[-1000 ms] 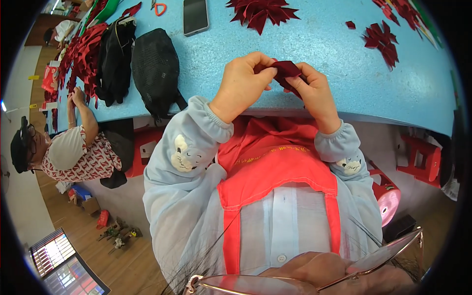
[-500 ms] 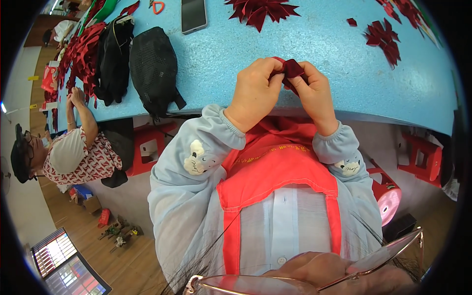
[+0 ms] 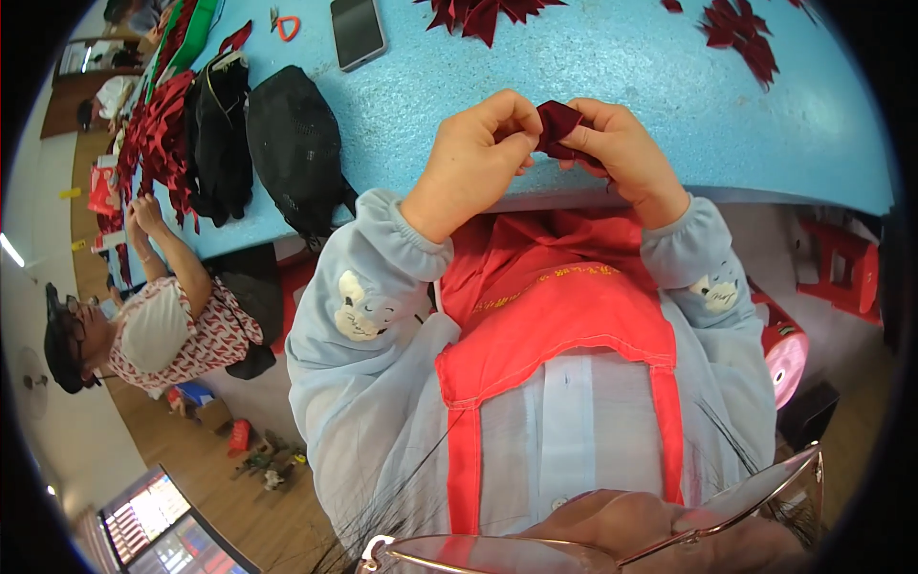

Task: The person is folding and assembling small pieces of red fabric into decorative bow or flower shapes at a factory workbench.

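A piece of dark red, velvety cloth (image 3: 557, 122) is held up just over the table's near edge. My right hand (image 3: 626, 153) pinches it between thumb and fingers, and a folded part hangs below the fingers. My left hand (image 3: 478, 158) is closed, its thumb and fingertips together right beside the cloth's left edge. Whether those fingertips grip the cloth's edge or something small, I cannot make out. Beyond my hands, a dark red cloth flower with pointed petals (image 3: 490, 13) lies on the blue table (image 3: 421, 115).
To the left lie a black mesh pouch (image 3: 295, 148), a black bag (image 3: 218, 139) and a heap of red cloth pieces (image 3: 163, 134). A phone (image 3: 359, 33) and orange-handled scissors (image 3: 285, 26) lie farther back. Another red flower (image 3: 739, 36) is at right. A co-worker (image 3: 177, 320) sits at left.
My hands have drawn slightly apart, and more of the cloth shows between them. My left fingers have slid to its left edge. The whole view has shifted a little.
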The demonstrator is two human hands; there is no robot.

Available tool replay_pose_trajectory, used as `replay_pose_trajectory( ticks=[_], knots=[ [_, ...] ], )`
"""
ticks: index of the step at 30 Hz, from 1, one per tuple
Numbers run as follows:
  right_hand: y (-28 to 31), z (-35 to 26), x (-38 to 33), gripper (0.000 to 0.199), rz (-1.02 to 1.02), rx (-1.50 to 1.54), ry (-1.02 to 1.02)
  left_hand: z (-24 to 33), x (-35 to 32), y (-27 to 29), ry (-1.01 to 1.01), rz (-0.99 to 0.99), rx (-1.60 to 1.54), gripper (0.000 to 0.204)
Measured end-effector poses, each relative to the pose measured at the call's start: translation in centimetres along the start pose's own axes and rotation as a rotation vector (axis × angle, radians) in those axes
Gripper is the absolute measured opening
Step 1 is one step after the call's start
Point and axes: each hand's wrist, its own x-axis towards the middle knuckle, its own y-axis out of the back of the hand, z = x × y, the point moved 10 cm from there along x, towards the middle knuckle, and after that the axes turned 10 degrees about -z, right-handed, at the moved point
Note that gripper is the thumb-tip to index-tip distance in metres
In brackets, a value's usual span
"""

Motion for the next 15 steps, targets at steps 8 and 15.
replay_pose_trajectory(
  ticks=[8,15],
  knots=[
    [-0.4,-0.8,-1.1,0.024,-0.215,0.137,-0.072,5.1,-0.5,-1.3,-0.205,-0.171,0.388,0.018],
    [-0.7,-1.6,-3.1,0.024,-0.226,0.236,-0.106,9.9,-2.3,-3.0,-0.585,0.052,0.889,0.016]
  ],
)
